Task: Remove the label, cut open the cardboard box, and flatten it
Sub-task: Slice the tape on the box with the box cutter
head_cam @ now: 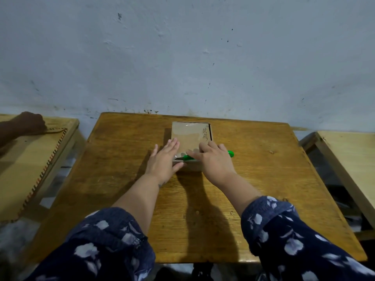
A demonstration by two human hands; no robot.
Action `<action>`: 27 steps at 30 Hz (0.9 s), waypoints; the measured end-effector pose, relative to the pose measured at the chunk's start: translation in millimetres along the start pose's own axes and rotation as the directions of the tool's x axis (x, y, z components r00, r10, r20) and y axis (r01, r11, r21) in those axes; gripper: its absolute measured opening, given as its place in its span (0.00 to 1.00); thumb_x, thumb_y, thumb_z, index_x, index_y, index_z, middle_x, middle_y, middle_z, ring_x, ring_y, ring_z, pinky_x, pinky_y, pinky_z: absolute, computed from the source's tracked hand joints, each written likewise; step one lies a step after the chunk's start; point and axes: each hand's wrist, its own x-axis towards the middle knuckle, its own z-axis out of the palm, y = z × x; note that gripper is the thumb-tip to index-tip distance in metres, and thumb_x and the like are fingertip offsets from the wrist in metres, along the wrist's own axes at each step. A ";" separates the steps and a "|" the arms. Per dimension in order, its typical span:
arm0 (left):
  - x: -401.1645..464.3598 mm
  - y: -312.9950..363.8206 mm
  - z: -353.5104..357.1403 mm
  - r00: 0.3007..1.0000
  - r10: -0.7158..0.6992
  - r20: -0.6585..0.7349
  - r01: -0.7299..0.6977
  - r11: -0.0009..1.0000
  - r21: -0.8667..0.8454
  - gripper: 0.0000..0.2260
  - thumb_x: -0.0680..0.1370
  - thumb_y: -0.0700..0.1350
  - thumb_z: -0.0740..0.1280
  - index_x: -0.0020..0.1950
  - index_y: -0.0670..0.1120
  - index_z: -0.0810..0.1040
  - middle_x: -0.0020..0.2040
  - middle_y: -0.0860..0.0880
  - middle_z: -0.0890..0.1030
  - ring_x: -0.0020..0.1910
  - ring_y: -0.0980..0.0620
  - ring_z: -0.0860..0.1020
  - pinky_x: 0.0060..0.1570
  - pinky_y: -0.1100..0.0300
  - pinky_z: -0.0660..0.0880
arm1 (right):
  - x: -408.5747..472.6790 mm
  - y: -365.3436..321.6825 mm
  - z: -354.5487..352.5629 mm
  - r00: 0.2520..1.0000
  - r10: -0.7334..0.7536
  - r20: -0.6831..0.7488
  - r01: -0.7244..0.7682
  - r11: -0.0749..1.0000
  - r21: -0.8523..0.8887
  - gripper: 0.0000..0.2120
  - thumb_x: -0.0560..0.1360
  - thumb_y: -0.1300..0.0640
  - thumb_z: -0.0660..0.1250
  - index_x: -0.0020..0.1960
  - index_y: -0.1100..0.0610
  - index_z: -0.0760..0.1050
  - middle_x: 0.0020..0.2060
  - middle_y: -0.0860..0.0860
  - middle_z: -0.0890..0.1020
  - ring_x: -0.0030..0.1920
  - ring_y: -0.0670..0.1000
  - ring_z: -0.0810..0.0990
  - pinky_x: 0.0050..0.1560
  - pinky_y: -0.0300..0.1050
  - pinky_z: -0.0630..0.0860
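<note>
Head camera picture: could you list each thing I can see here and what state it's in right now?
Cardboard box: lying flat on the table, closed, glossy tape on top.
Green cutter: blade out, lying along the box's near edge.
Left hand: open, palm flat, pressing the box's left side.
Right hand: fingers curled over the cutter.
Table: wooden, standing against the wall.

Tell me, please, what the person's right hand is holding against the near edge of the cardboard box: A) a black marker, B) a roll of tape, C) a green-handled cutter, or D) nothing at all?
C: the right hand grips a green-handled cutter whose blade lies along the near top edge of the cardboard box, while the left hand lies flat on the box's left side.
</note>
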 end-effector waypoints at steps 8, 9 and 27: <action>0.7 -4.1 0.7 1.000 0.017 0.011 -0.017 0.999 0.046 0.34 0.77 0.59 0.61 0.78 0.51 0.49 0.78 0.54 0.49 0.77 0.56 0.47 0.73 0.50 0.40 | -10.9 24.3 -16.7 0.998 0.030 0.062 -0.024 0.996 -0.089 0.27 0.77 0.60 0.58 0.73 0.41 0.61 0.56 0.51 0.73 0.56 0.54 0.69 0.55 0.50 0.64; 0.6 -4.3 1.4 1.000 0.020 0.016 -0.021 0.998 0.051 0.34 0.77 0.60 0.60 0.78 0.51 0.49 0.78 0.54 0.49 0.77 0.56 0.47 0.73 0.50 0.39 | -13.4 28.5 -18.1 0.997 0.045 0.068 -0.038 0.994 -0.101 0.27 0.77 0.60 0.58 0.73 0.41 0.61 0.55 0.50 0.73 0.55 0.54 0.69 0.55 0.50 0.65; -1.6 -3.6 -4.3 0.998 0.053 0.022 -0.055 0.994 0.097 0.33 0.78 0.64 0.54 0.78 0.49 0.51 0.79 0.53 0.51 0.77 0.56 0.48 0.75 0.48 0.41 | -46.7 109.8 -9.9 0.838 0.463 0.290 -0.545 0.669 0.505 0.16 0.75 0.64 0.66 0.59 0.48 0.74 0.50 0.50 0.82 0.47 0.51 0.80 0.44 0.48 0.78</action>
